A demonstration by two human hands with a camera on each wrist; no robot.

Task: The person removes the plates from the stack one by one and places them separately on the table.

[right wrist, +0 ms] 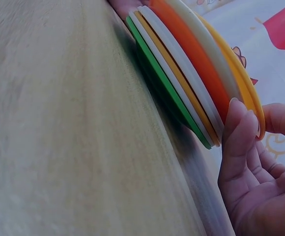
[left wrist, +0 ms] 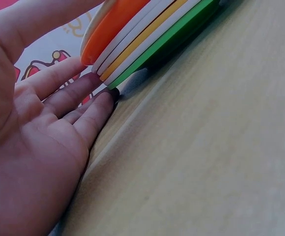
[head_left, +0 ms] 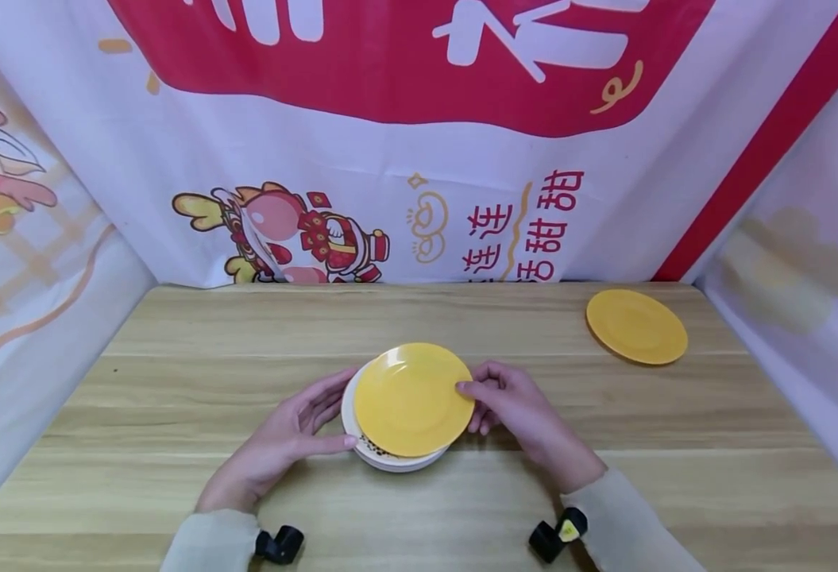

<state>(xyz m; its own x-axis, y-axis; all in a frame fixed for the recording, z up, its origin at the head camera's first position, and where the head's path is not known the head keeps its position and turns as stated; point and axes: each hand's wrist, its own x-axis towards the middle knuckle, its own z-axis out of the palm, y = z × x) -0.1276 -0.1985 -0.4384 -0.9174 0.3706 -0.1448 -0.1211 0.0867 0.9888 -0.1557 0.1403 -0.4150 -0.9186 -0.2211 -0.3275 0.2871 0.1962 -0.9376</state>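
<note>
A stack of plates stands at the middle of the table: green lowest, then white, yellow and white layers, an orange one [right wrist: 201,54] and a cream plate [head_left: 348,413] with a dark pattern. Over it lies a yellow plate [head_left: 415,400], shifted slightly right of the cream one. My right hand [head_left: 515,401] pinches the yellow plate's right edge, thumb on top. At the stack's left side, my left hand [head_left: 293,429] has its fingers extended against the plates [left wrist: 128,37], its thumb tip at the cream rim.
Another yellow plate [head_left: 636,326] lies at the back right of the wooden table [head_left: 175,397]. A printed cloth [head_left: 390,159] hangs behind the table's back edge, with cloth walls at both sides.
</note>
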